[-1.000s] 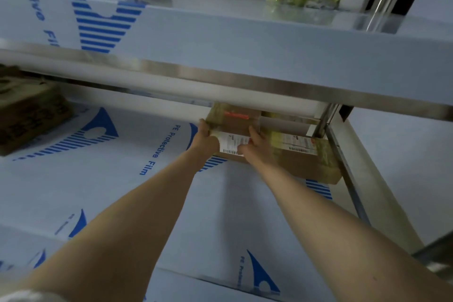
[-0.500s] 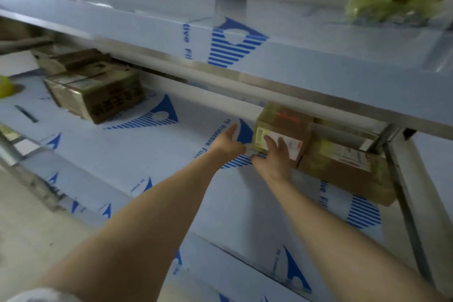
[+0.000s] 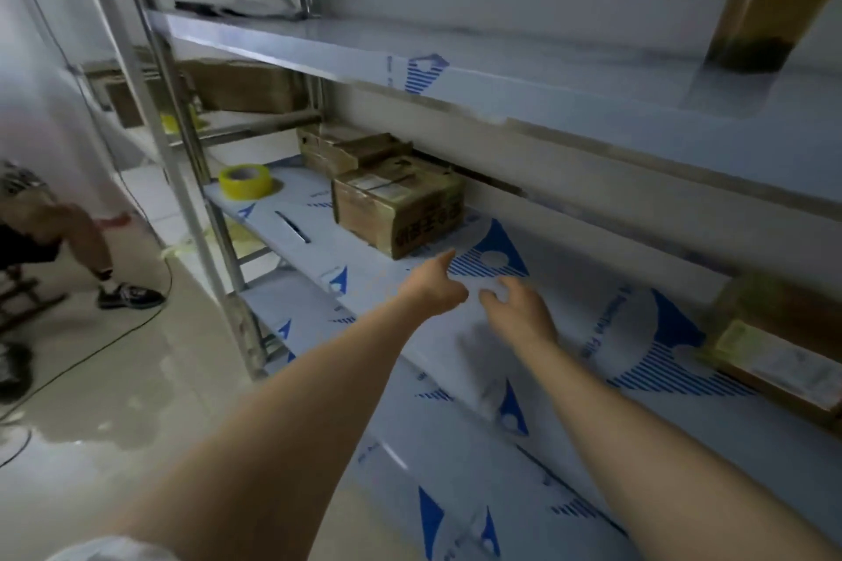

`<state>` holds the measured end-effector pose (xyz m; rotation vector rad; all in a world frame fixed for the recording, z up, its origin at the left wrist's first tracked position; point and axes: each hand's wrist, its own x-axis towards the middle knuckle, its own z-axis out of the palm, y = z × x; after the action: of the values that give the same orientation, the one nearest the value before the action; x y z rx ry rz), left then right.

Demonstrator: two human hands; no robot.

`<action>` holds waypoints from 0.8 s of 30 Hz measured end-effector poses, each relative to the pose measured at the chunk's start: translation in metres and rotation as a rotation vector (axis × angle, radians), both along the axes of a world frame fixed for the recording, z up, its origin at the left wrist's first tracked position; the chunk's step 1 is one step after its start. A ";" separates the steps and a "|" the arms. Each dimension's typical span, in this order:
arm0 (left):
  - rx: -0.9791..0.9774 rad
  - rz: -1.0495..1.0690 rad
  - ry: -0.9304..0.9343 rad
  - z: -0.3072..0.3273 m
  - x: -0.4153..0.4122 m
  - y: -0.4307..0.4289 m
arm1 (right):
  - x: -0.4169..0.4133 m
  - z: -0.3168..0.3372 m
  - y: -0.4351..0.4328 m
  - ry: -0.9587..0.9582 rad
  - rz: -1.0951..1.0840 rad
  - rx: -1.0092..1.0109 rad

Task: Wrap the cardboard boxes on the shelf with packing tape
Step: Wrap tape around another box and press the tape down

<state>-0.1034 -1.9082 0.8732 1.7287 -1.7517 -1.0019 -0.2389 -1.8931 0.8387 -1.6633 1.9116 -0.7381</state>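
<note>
Left hand empty above the shelf: forefinger out toward the nearest cardboard box, short of touching it. Right hand just beside it, fingers loosely curled, nothing held.

Nearest cardboard box stands at the shelf's back left, with a second box behind it. A labelled box sits at the far right. Yellow tape roll lies left of the boxes, apart from both hands.

Judgement:
- Cardboard is stiff at edges and corners, while its panels give.
- Weight can't be told.
- Film-covered shelf looks slick, so the box probably slides readily.
- Best hold: two opposite side faces, low and near the corners.
- Tape roll is light and rigid; grip it through the core.
</note>
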 end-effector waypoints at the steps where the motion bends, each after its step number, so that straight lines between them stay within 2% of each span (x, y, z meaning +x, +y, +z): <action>1: -0.016 0.009 -0.012 0.003 0.023 -0.006 | 0.023 0.001 -0.009 -0.008 0.015 -0.005; 8: -0.075 0.048 -0.143 0.015 0.166 -0.044 | 0.163 0.013 -0.064 -0.005 0.074 -0.063; 14: -0.104 0.100 -0.233 0.018 0.249 -0.089 | 0.247 0.025 -0.119 0.012 0.154 -0.060; 24: -0.136 0.061 -0.621 0.017 0.347 -0.215 | 0.345 0.037 -0.257 0.065 0.220 -0.106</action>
<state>0.2438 -2.1228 0.8897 2.1299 -2.0462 -0.3125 0.1060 -2.1503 0.8761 -1.9474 1.7209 -0.7156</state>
